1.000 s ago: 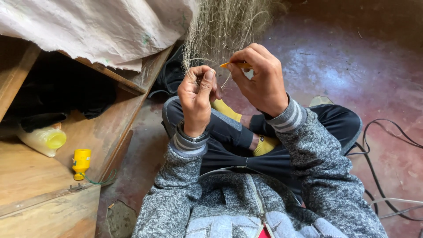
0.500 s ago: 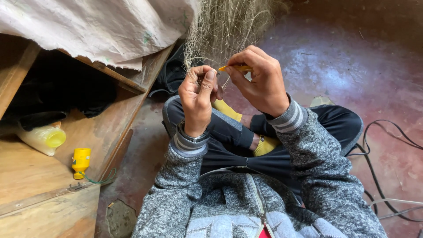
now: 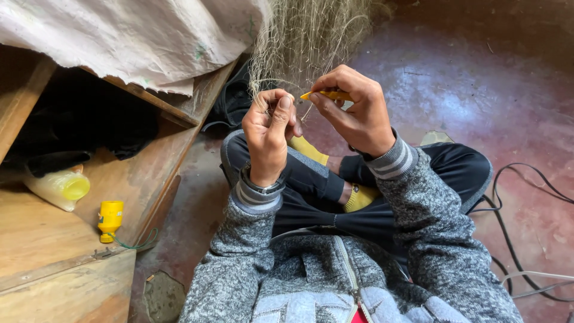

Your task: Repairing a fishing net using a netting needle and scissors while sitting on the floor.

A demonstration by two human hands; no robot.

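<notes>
Pale, hair-thin netting hangs down at about twelve o'clock, just above both hands, and a few of its strands are gathered between them. The left hand is closed, thumb pressed against the forefinger, pinching the mesh. The right hand is clamped on a small yellow needle, held flat between thumb and forefinger, its point aimed at nine o'clock toward the left hand.

The net is judged to be very light, limp and apt to tangle (single strands can scarcely be made out); it looks best taken by a pinch close to the spot being worked, so that the mesh is kept taut. The needle appears stiff, smooth plastic and light, likely slippery if gripped only at its tip, so a hold along its flat middle seems soundest.

At eight o'clock from the hands, a small yellow bottle with green thread and a larger pale bottle are seen on a wooden shelf. Dark cables lie on the reddish floor at four o'clock.
</notes>
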